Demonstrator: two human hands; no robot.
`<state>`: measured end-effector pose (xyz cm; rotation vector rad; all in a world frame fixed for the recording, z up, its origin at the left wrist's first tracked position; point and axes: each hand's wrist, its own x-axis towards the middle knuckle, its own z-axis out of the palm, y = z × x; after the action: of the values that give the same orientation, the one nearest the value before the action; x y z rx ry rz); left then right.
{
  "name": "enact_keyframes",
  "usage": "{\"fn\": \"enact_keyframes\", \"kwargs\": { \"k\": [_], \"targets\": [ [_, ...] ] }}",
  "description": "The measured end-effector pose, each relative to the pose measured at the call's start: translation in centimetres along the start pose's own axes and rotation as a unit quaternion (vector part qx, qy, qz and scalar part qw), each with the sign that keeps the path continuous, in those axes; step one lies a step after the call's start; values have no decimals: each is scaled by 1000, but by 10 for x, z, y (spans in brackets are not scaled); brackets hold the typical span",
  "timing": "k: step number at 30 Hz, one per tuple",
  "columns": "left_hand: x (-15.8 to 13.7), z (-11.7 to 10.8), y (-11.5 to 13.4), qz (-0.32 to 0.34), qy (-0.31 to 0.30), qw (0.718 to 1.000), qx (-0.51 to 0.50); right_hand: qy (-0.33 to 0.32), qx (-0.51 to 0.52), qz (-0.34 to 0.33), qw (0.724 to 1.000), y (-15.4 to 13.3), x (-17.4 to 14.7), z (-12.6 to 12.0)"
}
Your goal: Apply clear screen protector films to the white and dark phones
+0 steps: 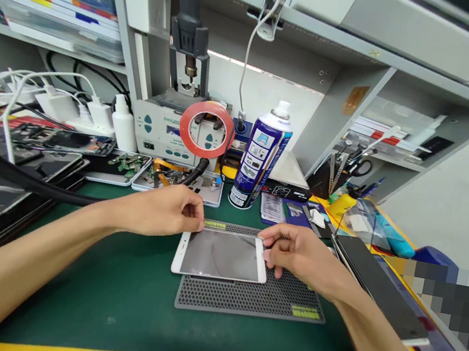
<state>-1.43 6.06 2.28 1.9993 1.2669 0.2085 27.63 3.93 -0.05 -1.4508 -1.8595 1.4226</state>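
White-framed, dark-screened smartphone over a flat grey honeycomb-patterned mat, hiding part of it.
Left hand, narrowly pinched, meets its far edge; right hand, fingers curled, meets its right end. Whether either grips it, I cannot tell; its underside is hidden.

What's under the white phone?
A gray honeycomb mat lies under most of the white phone; the phone's left end sticks out over the green work surface. The phone covers whatever is directly beneath it.
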Motion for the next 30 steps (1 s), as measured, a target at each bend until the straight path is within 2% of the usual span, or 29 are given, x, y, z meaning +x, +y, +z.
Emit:
{"fn": "enact_keyframes", "kwargs": {
  "k": [4,12,17,23,30],
  "targets": [
    [1,2,0,1,9,1000,14,3,-25,-2,1000,0,0,1],
    [2,2,-3,9,5,1000,22,11,34,-20,999,14,5,2],
    [0,2,-1,8,6,1000,27,13,39,-11,999,11,3,0],
    [1,2,-2,6,4,1000,23,49,48,14,998,6,2,0],
    [1,2,0,2,8,1000,21,40,13,29,999,-1,0,0]
  ]
}}
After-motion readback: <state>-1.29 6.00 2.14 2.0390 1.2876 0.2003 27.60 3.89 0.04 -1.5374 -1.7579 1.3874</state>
